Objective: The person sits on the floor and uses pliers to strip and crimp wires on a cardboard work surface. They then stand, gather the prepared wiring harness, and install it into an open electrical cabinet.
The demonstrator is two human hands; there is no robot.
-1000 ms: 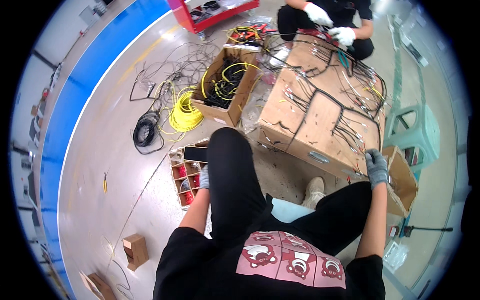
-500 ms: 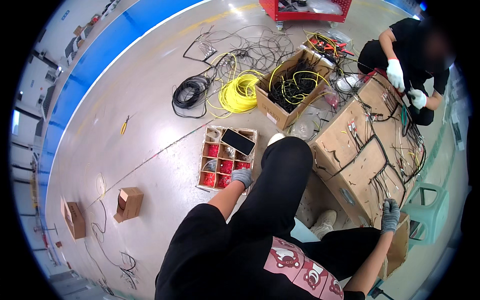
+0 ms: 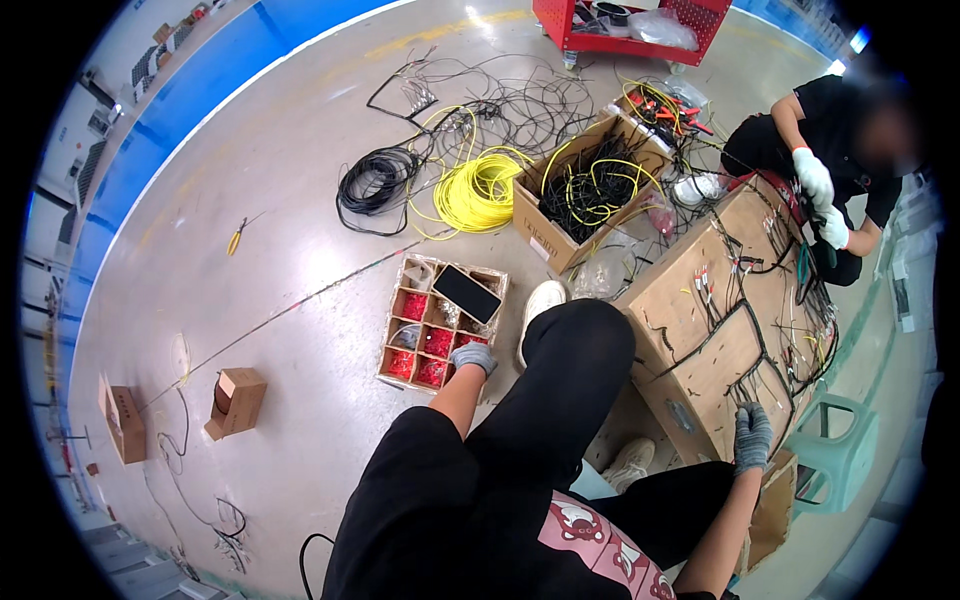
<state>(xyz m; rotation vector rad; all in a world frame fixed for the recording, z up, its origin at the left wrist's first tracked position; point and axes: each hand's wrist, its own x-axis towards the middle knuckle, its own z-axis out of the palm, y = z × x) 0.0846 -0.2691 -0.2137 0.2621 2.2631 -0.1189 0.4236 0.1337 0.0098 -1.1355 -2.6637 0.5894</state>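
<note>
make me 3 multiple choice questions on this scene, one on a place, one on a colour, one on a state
1. Where does the phone lie?
A. on the divided box
B. on the red cart
C. on the green stool

2. What colour is the wire coil beside the box of cables?
A. blue
B. yellow
C. white

3. What is the left hand doing?
A. hanging in the air
B. holding pliers
C. reaching into the divided box

Answers:
1 A, the dark phone rests across the top compartments of the box.
2 B, the loops on the floor are bright yellow.
3 C, the gloved hand sits at the compartments with red parts, while the right hand rests on the cardboard board.
</note>
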